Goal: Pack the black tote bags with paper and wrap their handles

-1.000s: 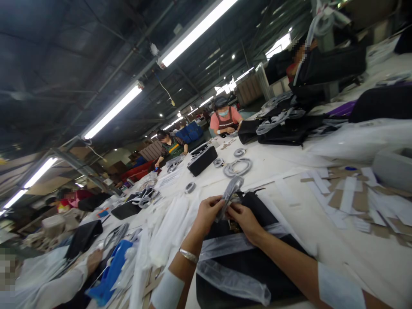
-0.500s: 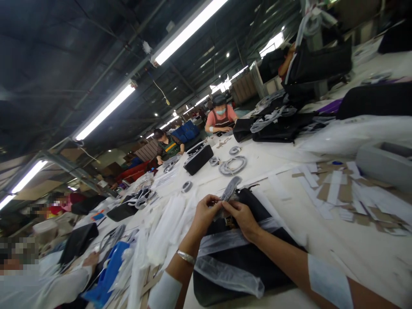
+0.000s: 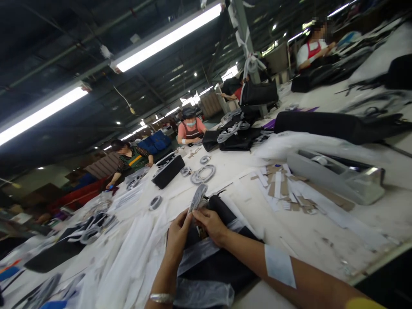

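Note:
A black bag [image 3: 225, 262] lies on the white table in front of me, with translucent plastic wrap [image 3: 204, 292] across its front. My left hand [image 3: 179, 234] is closed, thumb and fingers pinching the lower end of a grey, film-wrapped strap [image 3: 198, 194] over the bag's top. Close beside it, my right hand [image 3: 210, 226] pinches the same strap end. A small piece of gold-coloured metal [image 3: 202, 232] shows below the fingers, partly hidden. The strap's upper part sticks up beyond both hands.
Left of the bag lie white plastic sheets [image 3: 128, 253]. Card and paper strips [image 3: 283, 189] and a tape dispenser [image 3: 334, 176] are to the right. Coiled wrapped straps [image 3: 203, 174] and a black bag [image 3: 168, 171] lie farther off. Several co-workers sit around the table.
The view has swung right, so the hands and bag appear farther left and the tape dispenser shows more fully. Both hands still pinch the strap.

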`<state>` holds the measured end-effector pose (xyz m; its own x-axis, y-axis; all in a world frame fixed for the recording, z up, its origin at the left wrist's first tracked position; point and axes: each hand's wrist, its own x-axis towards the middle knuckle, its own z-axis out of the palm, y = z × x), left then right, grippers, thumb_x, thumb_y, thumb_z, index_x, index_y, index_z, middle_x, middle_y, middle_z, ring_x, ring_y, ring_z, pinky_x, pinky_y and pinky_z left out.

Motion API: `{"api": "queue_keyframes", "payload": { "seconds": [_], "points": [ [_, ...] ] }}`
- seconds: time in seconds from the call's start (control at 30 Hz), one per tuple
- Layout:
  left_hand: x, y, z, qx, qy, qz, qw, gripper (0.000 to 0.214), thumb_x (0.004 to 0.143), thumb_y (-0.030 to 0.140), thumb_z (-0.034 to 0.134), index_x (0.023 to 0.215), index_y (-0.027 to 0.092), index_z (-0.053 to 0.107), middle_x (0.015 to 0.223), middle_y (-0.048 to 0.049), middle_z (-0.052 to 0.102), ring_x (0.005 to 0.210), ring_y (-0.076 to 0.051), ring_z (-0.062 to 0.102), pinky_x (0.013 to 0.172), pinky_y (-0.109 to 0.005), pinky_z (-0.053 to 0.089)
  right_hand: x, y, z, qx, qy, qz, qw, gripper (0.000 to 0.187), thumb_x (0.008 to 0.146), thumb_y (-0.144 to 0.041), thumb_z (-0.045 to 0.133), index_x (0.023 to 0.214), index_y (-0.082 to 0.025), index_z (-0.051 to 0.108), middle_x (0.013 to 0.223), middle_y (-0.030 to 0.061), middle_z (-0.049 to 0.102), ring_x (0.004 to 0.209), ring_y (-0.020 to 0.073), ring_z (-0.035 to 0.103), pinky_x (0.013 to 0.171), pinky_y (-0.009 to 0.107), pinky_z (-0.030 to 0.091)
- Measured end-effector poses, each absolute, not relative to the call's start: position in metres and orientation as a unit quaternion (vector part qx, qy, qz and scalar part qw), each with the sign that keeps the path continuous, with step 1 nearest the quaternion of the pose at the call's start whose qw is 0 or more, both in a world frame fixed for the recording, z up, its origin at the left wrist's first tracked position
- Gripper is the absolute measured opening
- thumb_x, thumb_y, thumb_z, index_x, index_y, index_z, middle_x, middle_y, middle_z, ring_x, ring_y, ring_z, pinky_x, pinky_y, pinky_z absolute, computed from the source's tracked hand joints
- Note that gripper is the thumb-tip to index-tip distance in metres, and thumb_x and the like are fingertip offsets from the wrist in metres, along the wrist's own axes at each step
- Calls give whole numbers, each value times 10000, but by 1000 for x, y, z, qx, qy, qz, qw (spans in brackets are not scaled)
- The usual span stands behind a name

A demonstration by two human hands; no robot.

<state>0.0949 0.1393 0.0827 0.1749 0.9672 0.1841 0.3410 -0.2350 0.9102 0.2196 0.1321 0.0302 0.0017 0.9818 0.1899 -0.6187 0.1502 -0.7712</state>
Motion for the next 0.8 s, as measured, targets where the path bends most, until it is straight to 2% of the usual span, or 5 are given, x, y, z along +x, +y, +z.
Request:
{"api": "queue_keyframes", "payload": {
  "seconds": [0.2,0.37,0.5,0.67,0.8],
  "points": [
    [105,144,59,595,517,471,396,480,778,547,695,1049,152,723,1097,-73,751,1096,-280,655,970,-360,480,222,141,35,-359,-461,518,625,567,804,-713,560,870,-184,752,761,45,686,697,196,637,674,327,527],
    [104,143,53,564,507,492,429,473,736,557,728,1007,168,732,1060,-57,757,1030,-264,672,886,-322,506,275,135,57,-436,-628,413,495,221,733,-444,730,764,-230,775,633,-2,694,654,204,657,655,300,491],
    [107,140,44,563,480,505,444,433,755,540,733,975,167,737,1007,-52,752,990,-237,664,887,-296,489,375,134,70,-566,-666,262,410,193,837,-368,633,865,-229,764,862,24,750,862,221,671,821,311,465],
    [110,143,27,540,440,537,475,409,756,525,751,979,182,730,987,-45,748,940,-208,665,843,-271,487,482,147,60,-760,-591,82,259,216,896,-286,579,938,-113,702,1049,182,704,1039,293,618,908,398,436],
    [108,147,19,532,425,555,478,406,745,522,765,968,183,735,976,-48,750,929,-209,674,832,-273,493,502,161,36,-824,-547,43,139,288,890,-393,664,992,-123,663,1052,112,681,1012,256,628,908,455,481]
  ]
}}
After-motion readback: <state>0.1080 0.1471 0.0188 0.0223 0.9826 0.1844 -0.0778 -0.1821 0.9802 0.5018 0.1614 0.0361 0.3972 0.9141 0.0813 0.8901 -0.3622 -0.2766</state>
